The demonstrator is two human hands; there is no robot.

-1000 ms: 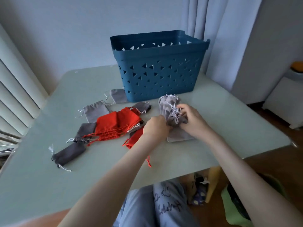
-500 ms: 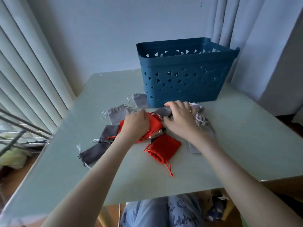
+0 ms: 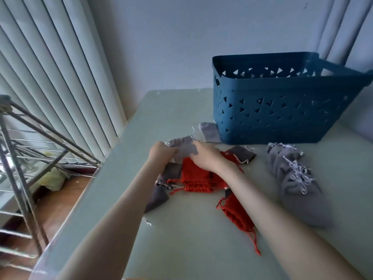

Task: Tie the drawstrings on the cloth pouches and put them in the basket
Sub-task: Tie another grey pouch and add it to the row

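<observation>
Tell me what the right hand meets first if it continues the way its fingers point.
The right hand grips the light grey pouch, so that comes first. Just beyond is the left hand on its other edge, though depth is unclear.

Pale green table (image 3: 191, 249), vertical blinds (image 3: 50, 67) and metal drying rack (image 3: 8, 102) at left, curtain (image 3: 343, 27) behind.

Home setting here, an ordinary lived-in room.
Vertical blinds (image 3: 60, 77) down the left, curtain (image 3: 343, 27) folds at the right, metal drying rack (image 3: 30, 150) standing over a wooden floor (image 3: 60, 201), pale green table (image 3: 181, 253) set against a plain wall (image 3: 171, 37), blue plastic basket (image 3: 282, 120) on top.
</observation>
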